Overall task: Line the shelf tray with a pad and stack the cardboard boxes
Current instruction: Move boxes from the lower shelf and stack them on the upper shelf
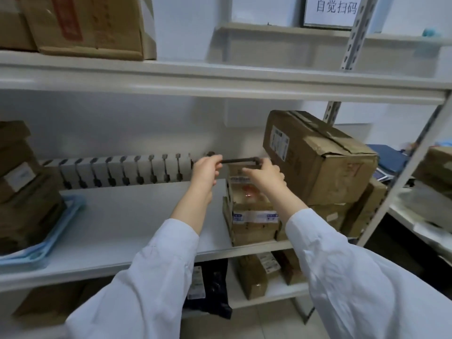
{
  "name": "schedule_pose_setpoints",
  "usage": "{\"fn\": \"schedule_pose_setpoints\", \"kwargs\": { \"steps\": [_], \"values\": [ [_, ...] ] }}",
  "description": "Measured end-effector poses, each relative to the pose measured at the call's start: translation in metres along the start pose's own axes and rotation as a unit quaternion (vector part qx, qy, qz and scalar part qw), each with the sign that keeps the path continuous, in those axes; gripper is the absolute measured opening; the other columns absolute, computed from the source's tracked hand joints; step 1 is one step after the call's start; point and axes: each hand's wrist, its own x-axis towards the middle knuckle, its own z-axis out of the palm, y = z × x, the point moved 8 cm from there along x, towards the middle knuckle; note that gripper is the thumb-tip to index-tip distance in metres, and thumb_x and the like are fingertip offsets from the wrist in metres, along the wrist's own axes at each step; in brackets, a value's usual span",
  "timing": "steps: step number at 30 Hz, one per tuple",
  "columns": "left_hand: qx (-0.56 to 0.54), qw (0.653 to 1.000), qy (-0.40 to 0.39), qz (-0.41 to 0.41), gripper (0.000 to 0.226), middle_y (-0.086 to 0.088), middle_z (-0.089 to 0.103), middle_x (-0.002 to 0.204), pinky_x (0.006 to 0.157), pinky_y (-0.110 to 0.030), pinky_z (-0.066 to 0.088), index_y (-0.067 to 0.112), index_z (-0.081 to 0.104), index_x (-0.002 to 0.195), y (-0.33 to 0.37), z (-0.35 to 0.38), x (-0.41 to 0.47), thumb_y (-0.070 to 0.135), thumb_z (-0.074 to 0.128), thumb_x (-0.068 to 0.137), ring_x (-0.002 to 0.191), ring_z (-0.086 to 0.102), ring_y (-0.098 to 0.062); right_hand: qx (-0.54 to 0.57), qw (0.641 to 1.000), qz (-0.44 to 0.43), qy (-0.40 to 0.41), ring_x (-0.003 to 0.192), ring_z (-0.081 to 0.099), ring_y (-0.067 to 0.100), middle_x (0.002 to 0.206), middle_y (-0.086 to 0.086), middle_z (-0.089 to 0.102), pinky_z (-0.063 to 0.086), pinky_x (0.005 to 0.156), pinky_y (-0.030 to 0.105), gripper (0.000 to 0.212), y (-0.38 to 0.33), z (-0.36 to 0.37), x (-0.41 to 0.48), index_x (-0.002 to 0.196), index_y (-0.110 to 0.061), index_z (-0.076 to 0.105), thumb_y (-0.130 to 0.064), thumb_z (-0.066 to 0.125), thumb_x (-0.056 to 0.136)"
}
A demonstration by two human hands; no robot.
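On the middle shelf (127,216) stands a stack of small cardboard boxes (254,223). My right hand (265,177) lies on the top box (236,173) of the stack, its fingers curled over the box's upper edge. Just left of that box my left hand (205,170) is raised with curled fingers, in front of a dark pipe (237,160); whether it holds anything is unclear. A blue tray (61,216) at the shelf's left end carries several brown boxes (24,192). No pad is in sight.
A large dented cardboard box (318,155) sits tilted on other boxes right of the stack. A white radiator (122,172) runs along the wall behind the shelf. More boxes (85,25) stand on the upper shelf, and boxes and a black bag (210,287) below.
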Motion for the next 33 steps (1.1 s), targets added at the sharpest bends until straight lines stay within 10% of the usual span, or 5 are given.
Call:
{"fn": "schedule_pose_setpoints", "kwargs": {
  "steps": [10,19,28,33],
  "values": [
    [0.033,0.976,-0.081,-0.201,0.062,-0.014,0.039,0.144,0.083,-0.032,0.033,0.009,0.031,0.142,-0.088,0.034,0.01,0.035,0.056,0.091,0.132,0.037,-0.03,0.062,0.989,0.127,-0.036,0.133,0.034,0.037,0.148,0.017,0.032,0.034,0.109,0.048,0.08,0.062,0.018,0.027,0.149,-0.013,0.016,-0.042,0.058,0.088],
    [0.021,0.923,-0.218,-0.315,0.069,-0.015,0.058,0.113,0.091,-0.049,0.039,0.013,0.055,0.121,-0.14,0.05,0.02,0.065,0.057,0.075,0.101,0.053,-0.035,0.127,0.983,0.132,0.011,0.116,0.053,0.029,0.133,0.012,0.049,0.047,0.097,0.04,0.068,0.076,0.02,0.031,0.142,-0.011,0.031,-0.038,0.06,0.087],
    [-0.071,0.94,-0.152,-0.298,0.056,-0.014,0.059,0.118,0.082,-0.045,0.045,0.019,0.057,0.118,-0.146,0.009,0.039,0.052,0.063,0.072,0.112,0.051,-0.03,0.236,0.962,0.135,0.013,0.095,0.064,0.024,0.103,0.008,0.066,0.053,0.09,0.043,0.035,0.068,0.026,0.034,0.119,-0.012,0.058,-0.03,0.06,0.088],
    [-0.105,0.943,-0.149,-0.279,0.051,-0.01,0.062,0.088,0.066,-0.03,0.043,0.018,0.062,0.084,-0.122,-0.02,0.041,0.065,0.045,0.077,0.088,0.054,-0.028,0.282,0.956,0.084,0.014,0.114,0.057,0.028,0.125,0.008,0.059,0.044,0.101,0.048,0.072,0.035,0.019,0.04,0.135,-0.015,0.045,-0.049,0.063,0.074]
  ]
}}
